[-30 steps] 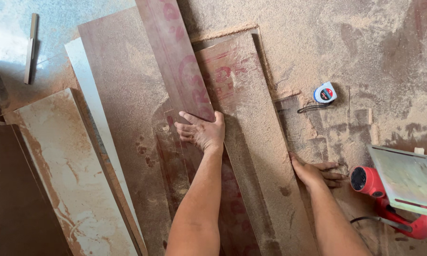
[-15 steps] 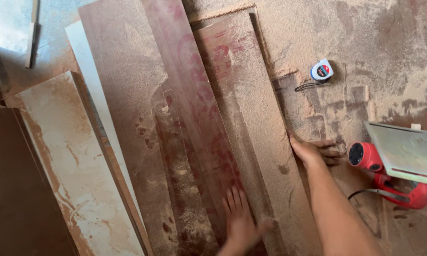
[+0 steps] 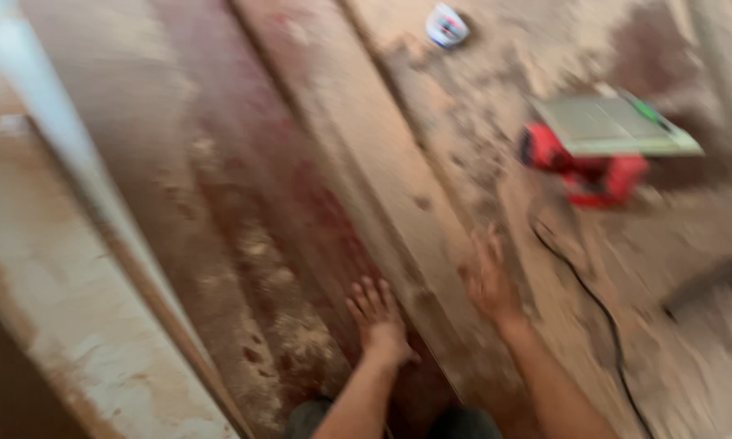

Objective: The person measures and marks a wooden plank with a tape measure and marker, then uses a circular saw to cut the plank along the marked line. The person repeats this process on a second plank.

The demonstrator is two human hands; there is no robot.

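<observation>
The view is blurred by motion. My left hand (image 3: 378, 319) lies flat, fingers spread, on a long reddish-brown board (image 3: 244, 203) dusted with sawdust. My right hand (image 3: 488, 280) rests flat on the right edge of a neighbouring lighter brown board (image 3: 366, 154). Neither hand holds anything. Both boards run from the near middle toward the far left.
A red power saw (image 3: 593, 167) with a grey base plate lies on the sawdust-covered floor at the right, its black cord (image 3: 602, 317) trailing toward me. A small tape measure (image 3: 446, 24) lies at the top. Pale boards (image 3: 65, 268) lie at the left.
My left hand slid down the reddish board toward me and now lies flat near its lower end. The camera came closer and swung left. My right hand stays at the board's edge.
</observation>
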